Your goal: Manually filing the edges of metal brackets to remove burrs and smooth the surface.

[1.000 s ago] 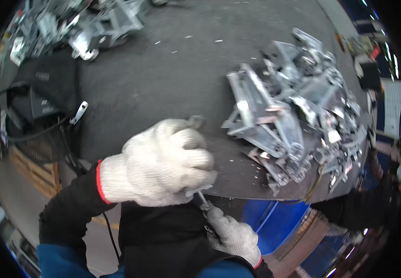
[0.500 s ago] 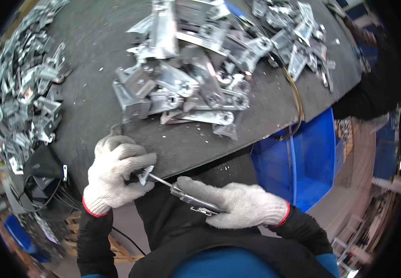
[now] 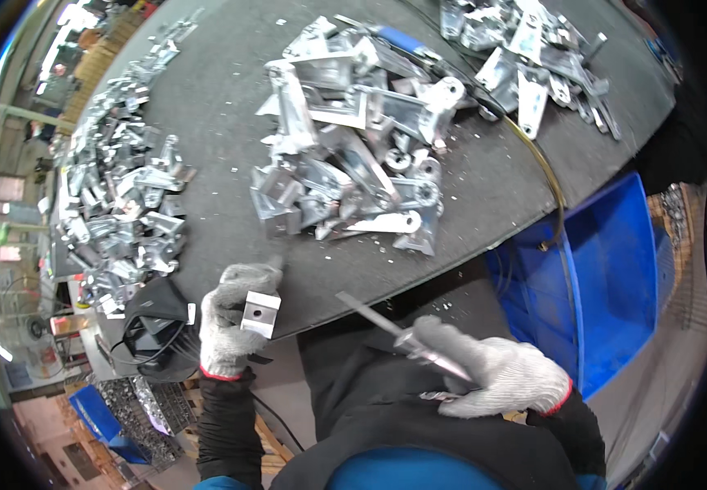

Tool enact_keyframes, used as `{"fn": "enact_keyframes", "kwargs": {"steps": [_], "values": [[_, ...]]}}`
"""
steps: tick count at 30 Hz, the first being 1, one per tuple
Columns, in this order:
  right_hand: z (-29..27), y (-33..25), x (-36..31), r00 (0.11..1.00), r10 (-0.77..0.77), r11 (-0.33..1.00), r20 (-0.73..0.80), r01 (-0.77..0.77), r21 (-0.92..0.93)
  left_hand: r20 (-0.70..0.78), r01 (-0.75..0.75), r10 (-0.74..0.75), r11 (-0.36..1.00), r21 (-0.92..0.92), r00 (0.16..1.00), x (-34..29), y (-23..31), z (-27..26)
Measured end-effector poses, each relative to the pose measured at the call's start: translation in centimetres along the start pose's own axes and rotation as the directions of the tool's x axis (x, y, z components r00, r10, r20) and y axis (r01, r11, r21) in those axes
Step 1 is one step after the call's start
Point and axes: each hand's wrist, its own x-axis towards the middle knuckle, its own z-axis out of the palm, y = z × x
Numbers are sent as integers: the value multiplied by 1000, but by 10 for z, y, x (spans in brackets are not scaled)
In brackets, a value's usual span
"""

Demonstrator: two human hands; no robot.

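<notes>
My left hand [image 3: 224, 327], in a white knit glove with red cuff, is closed around a small silver metal bracket [image 3: 265, 304]. Its flat face, with a round hole, is turned up at the table's near edge. In my right hand [image 3: 496, 377], gloved alike, is a file-like tool [image 3: 431, 353] with a silver handle and a long, narrow flat blade. The blade points up and left toward the bracket, apart from it. Fingers cover part of the handle. Beyond my hands lies a heap of larger silver metal parts [image 3: 345, 155] with round ends.
The dark table [image 3: 215, 106] bears a pile of small brackets [image 3: 129, 204] at left and more metal parts [image 3: 525, 57] at far right. A blue-handled tool [image 3: 402, 39] lies behind the middle heap. A yellowish hose [image 3: 545, 159] hangs over the edge by a blue bin [image 3: 615, 286]. A black bag-like item [image 3: 157, 306] sits at left.
The tool's blade has come away from the bracket, and my right hand has drawn back. The bracket is turned in my left hand and now shows its flat holed face. The whole view has shifted.
</notes>
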Motion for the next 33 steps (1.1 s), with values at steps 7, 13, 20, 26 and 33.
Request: {"fn": "enact_keyframes", "kwargs": {"steps": [7, 13, 20, 26, 33], "values": [[12, 13, 30, 983, 77, 996, -169, -82, -26, -79, 92, -161, 828, -553, 984, -22, 19, 7], [22, 18, 40, 980, 0, 984, -197, -35, -173, -112, 43, -125, 833, -552, 986, -27, 24, 6], [23, 20, 44, 983, 12, 979, -185, -49, -198, -35, -95, 91, 811, -577, 995, -21, 11, 5], [24, 13, 38, 977, -21, 983, -211, -19, -185, -88, 232, -295, 876, -423, 951, -13, 50, 13], [22, 1, 41, 995, 78, 950, 65, -54, -308, 404, -400, 164, 679, 615, 900, 7, 4, 7]]}}
